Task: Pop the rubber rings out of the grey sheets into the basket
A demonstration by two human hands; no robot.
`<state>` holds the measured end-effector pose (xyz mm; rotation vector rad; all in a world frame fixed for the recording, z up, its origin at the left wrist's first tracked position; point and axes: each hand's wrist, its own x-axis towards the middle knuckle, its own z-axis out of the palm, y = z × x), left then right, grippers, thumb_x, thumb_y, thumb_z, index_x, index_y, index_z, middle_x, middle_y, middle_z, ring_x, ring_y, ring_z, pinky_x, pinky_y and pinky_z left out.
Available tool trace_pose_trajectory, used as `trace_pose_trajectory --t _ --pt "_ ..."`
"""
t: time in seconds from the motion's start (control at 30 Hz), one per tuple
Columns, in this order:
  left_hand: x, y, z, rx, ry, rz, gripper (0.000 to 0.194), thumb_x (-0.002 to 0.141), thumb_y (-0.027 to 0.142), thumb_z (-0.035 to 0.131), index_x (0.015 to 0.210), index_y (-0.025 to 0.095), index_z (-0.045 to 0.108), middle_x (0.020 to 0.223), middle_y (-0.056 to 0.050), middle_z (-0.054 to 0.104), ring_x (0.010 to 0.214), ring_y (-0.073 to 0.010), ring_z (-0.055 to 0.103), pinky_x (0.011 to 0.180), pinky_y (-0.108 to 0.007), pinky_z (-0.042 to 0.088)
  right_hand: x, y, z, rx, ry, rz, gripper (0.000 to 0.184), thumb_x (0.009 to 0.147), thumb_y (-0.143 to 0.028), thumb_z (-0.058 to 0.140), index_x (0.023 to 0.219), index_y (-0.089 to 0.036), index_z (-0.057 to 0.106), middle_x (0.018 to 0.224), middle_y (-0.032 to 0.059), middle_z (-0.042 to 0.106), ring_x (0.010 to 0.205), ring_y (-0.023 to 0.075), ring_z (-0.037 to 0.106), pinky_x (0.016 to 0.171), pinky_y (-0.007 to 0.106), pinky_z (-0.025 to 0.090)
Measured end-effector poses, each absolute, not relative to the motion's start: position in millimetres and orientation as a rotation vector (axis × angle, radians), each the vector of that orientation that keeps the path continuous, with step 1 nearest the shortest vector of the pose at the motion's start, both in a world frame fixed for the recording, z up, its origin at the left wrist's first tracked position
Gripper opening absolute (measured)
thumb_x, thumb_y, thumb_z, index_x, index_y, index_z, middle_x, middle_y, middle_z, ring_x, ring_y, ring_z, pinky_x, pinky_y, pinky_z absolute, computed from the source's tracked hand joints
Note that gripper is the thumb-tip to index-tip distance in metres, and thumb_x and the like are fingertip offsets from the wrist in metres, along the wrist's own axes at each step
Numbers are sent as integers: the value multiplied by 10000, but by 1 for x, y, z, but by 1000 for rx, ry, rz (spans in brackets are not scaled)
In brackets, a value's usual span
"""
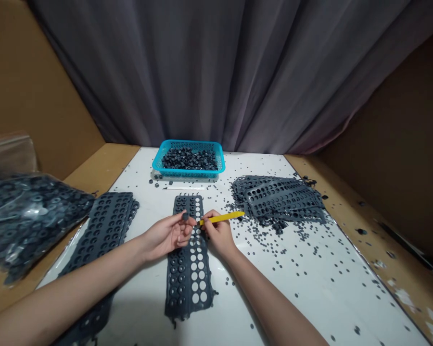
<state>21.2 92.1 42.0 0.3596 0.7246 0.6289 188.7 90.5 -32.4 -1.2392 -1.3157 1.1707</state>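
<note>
My left hand [171, 236] pinches a small black rubber piece [185, 216] between thumb and fingertip, just above a black rubber sheet [185, 235]. This sheet has round parts still in its left columns and open holes in much of its right side. In my right hand [218, 234] is a yellow pen-shaped tool [225, 217], its tip pointing left toward my left fingertips. Its fine tip is too small to make out. The two hands nearly meet over the upper half of the sheet.
A blue basket [158, 166] of small black pieces stands behind. A stack of sheets [113, 211] and a clear bag [29, 216] of rubber rings lie left. Punched sheets [281, 197] pile up right among scattered black bits. A white pen-shaped tool [184, 188] lies below the basket.
</note>
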Motion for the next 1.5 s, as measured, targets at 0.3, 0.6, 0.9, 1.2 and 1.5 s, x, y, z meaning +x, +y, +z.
trace_pose_trajectory --t 0.3,0.6,0.9,1.2,1.5 --pt "24 91 46 319 743 627 457 944 253 300 661 79 613 496 -15 458 388 -71 397 401 -175 292 189 91 -33 -1238 -1319 1150 109 801 -264 482 775 -186 554 590 -19 550 509 118 490 500 227 392" --pt "23 91 42 236 842 636 458 946 230 253 622 104 550 475 -11 464 355 -78 399 374 -179 297 189 92 -36 -1246 -1330 1150 120 819 -283 474 793 -191 547 592 -17 550 506 120 486 491 228 387" --pt "16 116 36 250 958 750 229 910 176 390 825 74 576 606 -29 572 425 -73 513 401 -155 400 188 91 -38 -1264 -1332 1131 135 820 -287 475 800 -187 563 604 -14 557 531 122 492 498 221 380" --pt "25 119 59 237 941 737 399 947 235 274 644 124 509 485 13 476 344 -70 418 356 -169 317 188 92 -40 -1260 -1323 1159 143 826 -298 478 790 -186 560 607 -8 557 518 123 479 489 225 371" --pt "45 100 147 235 740 986 436 959 293 283 723 117 605 513 2 528 339 -55 376 332 -168 257 188 91 -35 -1237 -1340 1181 207 831 -363 472 765 -180 542 580 -7 517 503 127 448 475 234 338"
